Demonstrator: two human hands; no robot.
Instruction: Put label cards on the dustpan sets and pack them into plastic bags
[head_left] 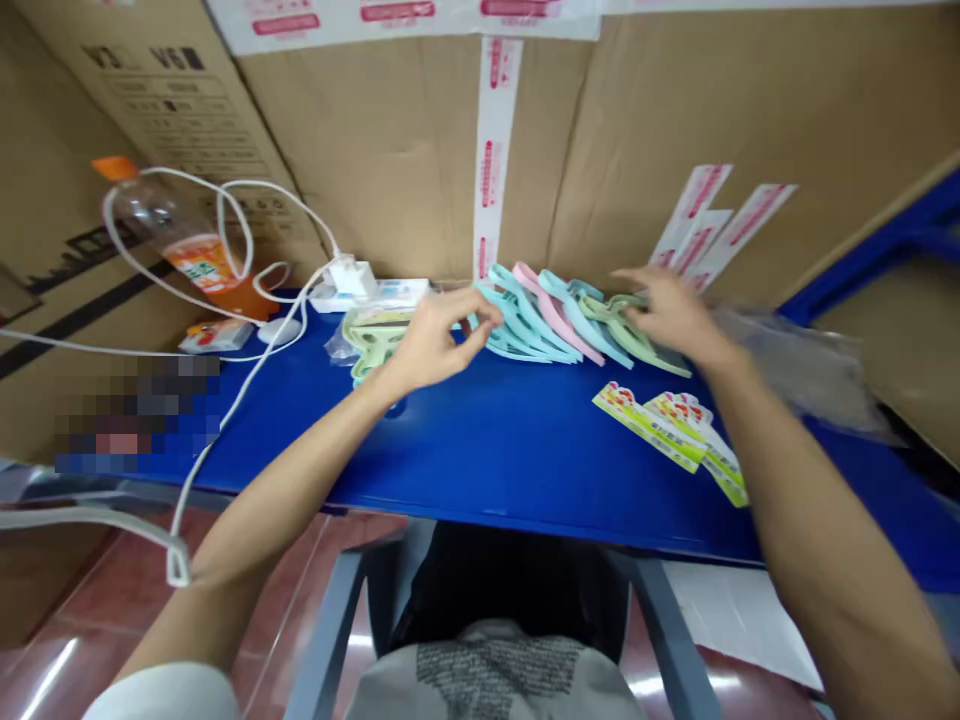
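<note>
My left hand is at the left end of a row of curved plastic pieces with cut-outs, which look like small hangers. Its thumb and forefinger curl together in a pinch; anything between their tips is too small to make out. Light blue pieces overlap beside it, followed by a pink piece and another blue piece. At the right end lies a green piece. My right hand is over this green one, forefinger stretched out and thumb apart from it, close to the plastic.
Wrapped green pieces lie behind my left wrist. Printed cards rest near my right forearm, by clear plastic bags. White cables, a charger and an orange drink bottle occupy the left. Cardboard walls the back of the blue table.
</note>
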